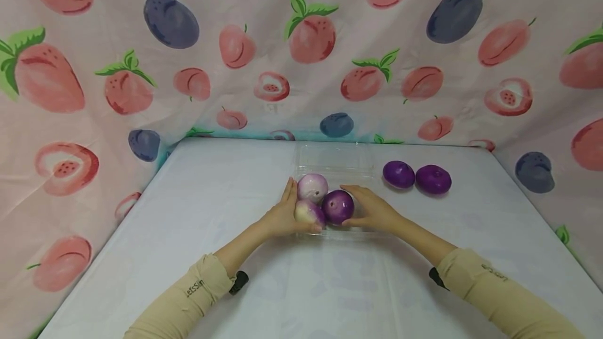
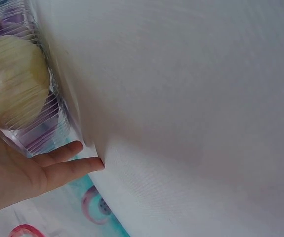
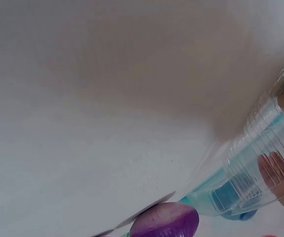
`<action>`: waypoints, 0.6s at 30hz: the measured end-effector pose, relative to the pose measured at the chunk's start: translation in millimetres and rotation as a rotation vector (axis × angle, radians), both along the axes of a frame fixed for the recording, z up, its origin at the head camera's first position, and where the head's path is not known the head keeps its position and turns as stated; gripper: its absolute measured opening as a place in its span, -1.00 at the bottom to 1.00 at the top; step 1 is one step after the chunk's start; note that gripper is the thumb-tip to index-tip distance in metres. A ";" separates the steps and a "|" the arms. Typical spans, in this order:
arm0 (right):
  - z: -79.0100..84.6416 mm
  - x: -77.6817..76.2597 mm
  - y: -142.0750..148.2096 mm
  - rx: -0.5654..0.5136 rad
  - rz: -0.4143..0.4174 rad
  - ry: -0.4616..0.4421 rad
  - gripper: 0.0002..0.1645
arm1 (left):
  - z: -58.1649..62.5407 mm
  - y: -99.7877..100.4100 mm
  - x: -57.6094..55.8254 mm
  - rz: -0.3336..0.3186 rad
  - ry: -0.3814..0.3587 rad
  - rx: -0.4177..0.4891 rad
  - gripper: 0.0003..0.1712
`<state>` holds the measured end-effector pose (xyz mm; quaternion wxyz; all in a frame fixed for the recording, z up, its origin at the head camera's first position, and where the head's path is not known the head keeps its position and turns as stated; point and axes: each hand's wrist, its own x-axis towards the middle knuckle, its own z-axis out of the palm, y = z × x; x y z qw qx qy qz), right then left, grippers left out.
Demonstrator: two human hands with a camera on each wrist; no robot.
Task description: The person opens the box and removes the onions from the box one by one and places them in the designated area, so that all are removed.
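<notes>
A clear plastic box (image 1: 365, 229) with its lid (image 1: 330, 156) folded back stands at the table's middle. Inside sit a pale purple onion (image 1: 313, 188), a whitish-purple onion (image 1: 307, 211) and a darker purple onion (image 1: 337, 207). My left hand (image 1: 282, 217) rests along the box's left side, two fingers straight and the thumb near the front rim. In the left wrist view those fingers (image 2: 72, 170) lie outside the ribbed wall. My right hand (image 1: 374, 211) grips the darker onion from the right, thumb in front and index finger behind. The right wrist view shows its fingers (image 3: 275, 168) through the clear wall.
Two deep purple onions, a left one (image 1: 398, 174) and a right one (image 1: 433, 179), lie side by side right of the lid. White cloth covers the table (image 1: 226, 171). A fruit-print curtain (image 1: 264, 25) hangs behind and at both sides.
</notes>
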<state>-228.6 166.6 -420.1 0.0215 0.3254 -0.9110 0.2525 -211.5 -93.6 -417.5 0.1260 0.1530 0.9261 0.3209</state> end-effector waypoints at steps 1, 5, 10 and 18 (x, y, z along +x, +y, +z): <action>-0.4 0.0 -0.1 0.009 -0.004 -0.003 -0.02 | 0.1 -0.1 0.0 0.000 0.000 0.000 0.52; -0.4 0.0 -0.7 0.007 -0.023 -0.027 -0.03 | 0.4 -0.3 -0.5 0.003 0.001 0.003 0.52; 0.9 0.5 -0.1 -0.016 -0.056 -0.069 -0.04 | 0.6 0.0 -1.5 0.004 0.009 -0.004 0.53; 4.2 2.4 2.1 -0.094 -0.070 -0.071 -0.05 | 0.1 0.9 -0.8 0.017 0.000 -0.014 0.52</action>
